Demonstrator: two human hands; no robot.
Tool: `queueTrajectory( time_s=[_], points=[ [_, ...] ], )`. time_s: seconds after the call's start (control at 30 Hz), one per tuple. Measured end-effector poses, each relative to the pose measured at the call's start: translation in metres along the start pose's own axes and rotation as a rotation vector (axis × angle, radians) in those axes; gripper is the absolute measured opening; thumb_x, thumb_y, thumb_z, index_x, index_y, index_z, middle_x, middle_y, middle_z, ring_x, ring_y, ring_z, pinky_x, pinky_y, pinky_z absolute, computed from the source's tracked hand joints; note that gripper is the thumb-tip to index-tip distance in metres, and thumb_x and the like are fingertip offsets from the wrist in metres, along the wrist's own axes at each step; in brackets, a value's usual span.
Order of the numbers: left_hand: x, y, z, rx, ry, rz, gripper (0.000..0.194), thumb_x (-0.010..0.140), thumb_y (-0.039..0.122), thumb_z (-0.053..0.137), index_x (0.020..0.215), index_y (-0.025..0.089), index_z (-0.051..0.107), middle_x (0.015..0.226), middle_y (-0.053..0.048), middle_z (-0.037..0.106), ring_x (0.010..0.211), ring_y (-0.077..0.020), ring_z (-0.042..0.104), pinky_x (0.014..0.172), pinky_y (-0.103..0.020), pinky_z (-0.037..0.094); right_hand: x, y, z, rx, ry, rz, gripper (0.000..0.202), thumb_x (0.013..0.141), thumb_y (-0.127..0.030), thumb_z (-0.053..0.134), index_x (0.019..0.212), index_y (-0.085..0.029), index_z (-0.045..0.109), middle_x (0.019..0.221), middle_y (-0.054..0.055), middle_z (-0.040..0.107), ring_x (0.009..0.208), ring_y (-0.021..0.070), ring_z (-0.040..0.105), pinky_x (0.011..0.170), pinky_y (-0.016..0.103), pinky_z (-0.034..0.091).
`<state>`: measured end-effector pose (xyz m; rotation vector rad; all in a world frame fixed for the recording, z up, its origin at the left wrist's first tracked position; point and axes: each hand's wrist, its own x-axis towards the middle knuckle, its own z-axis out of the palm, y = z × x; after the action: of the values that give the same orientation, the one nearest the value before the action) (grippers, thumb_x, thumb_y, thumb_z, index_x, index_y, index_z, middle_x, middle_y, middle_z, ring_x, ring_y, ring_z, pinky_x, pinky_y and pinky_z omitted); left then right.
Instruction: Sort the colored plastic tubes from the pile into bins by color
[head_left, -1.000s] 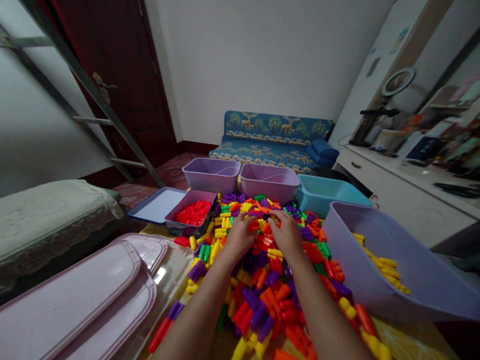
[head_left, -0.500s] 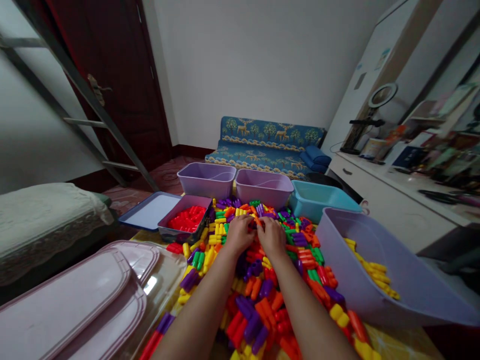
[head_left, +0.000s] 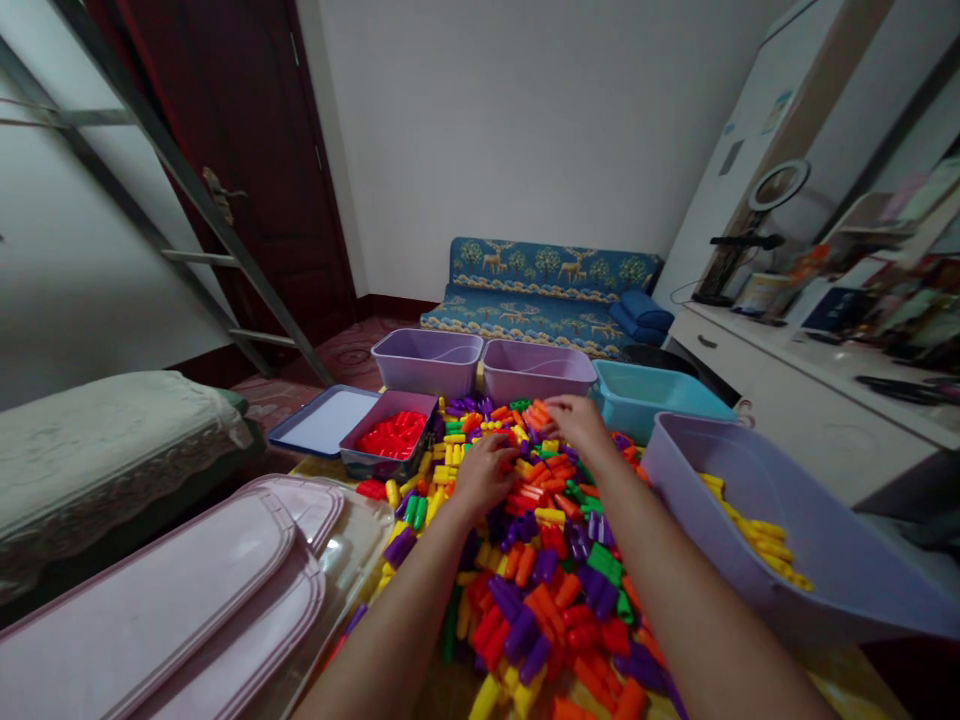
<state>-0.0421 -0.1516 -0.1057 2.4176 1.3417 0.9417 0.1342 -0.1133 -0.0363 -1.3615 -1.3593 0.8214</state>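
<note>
A wide pile of red, orange, yellow, green and purple plastic pieces (head_left: 555, 570) covers the middle of the table. Over its left-centre part is my left hand (head_left: 486, 474), fingers bent down by red pieces; whether it grips one is hidden. My right hand (head_left: 577, 424) is farther back and to the right, its fingers at an orange piece (head_left: 538, 414) near the back of the pile. Red pieces (head_left: 394, 435) fill a dark-sided box (head_left: 375, 466) on the left. Yellow pieces (head_left: 765, 540) lie in the large purple bin (head_left: 705, 540) at the right.
Two purple bins (head_left: 427, 374) (head_left: 536, 382) and a teal bin (head_left: 660, 408) line the back edge. A tray-like lid (head_left: 324, 420) lies left of the box. Pink lids (head_left: 165, 590) are stacked at the front left. Behind stands a blue sofa (head_left: 525, 290).
My hands, close together before, are now apart. The right hand has moved right and back; the left stays over the pile. The whole view has shifted slightly.
</note>
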Motion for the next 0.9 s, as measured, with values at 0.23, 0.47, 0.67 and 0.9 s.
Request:
queueTrajectory(
  time_s=[0.23,0.47,0.67,0.9],
  points=[
    [-0.002,0.001,0.001,-0.070,-0.025,-0.016,0.035,0.078,0.010,0.075,0.112,0.014,0.073,0.128,-0.010,0.058,0.120,-0.0283,0.052,0.105,-0.042,0.042,-0.025,0.007,-0.004,0.064,0.193,-0.171,0.045,0.075,-0.042,0.060,0.107,-0.011,0.065,0.102,0.014,0.070,0.090,0.0247,0.069,0.084,0.039,0.055],
    [-0.009,-0.007,0.015,-0.145,0.097,0.033,0.037,0.076,0.007,0.075,0.112,0.016,0.072,0.119,-0.009,0.062,0.113,-0.0256,0.055,0.100,-0.037,0.044,-0.079,0.079,0.003,-0.130,0.164,-0.120,0.038,0.075,-0.041,0.055,0.093,-0.012,0.069,0.098,0.014,0.070,0.093,0.0288,0.066,0.089,0.046,0.051],
    [-0.013,-0.007,0.018,-0.184,0.158,0.051,0.031,0.074,0.003,0.076,0.103,0.013,0.071,0.107,-0.008,0.064,0.106,-0.0244,0.056,0.096,-0.035,0.043,-0.087,0.077,0.003,-0.336,0.049,-0.156,0.043,0.076,-0.030,0.054,0.115,-0.015,0.066,0.107,0.010,0.066,0.096,0.0250,0.062,0.092,0.041,0.049],
    [-0.017,-0.005,0.014,-0.301,0.156,0.074,0.013,0.079,-0.001,0.068,0.081,0.012,0.066,0.099,-0.006,0.064,0.095,-0.0194,0.057,0.087,-0.028,0.043,-0.090,0.075,0.008,-0.325,-0.019,-0.228,0.034,0.079,-0.027,0.057,0.110,-0.017,0.067,0.101,0.008,0.067,0.095,0.0227,0.061,0.089,0.037,0.048]
  ],
)
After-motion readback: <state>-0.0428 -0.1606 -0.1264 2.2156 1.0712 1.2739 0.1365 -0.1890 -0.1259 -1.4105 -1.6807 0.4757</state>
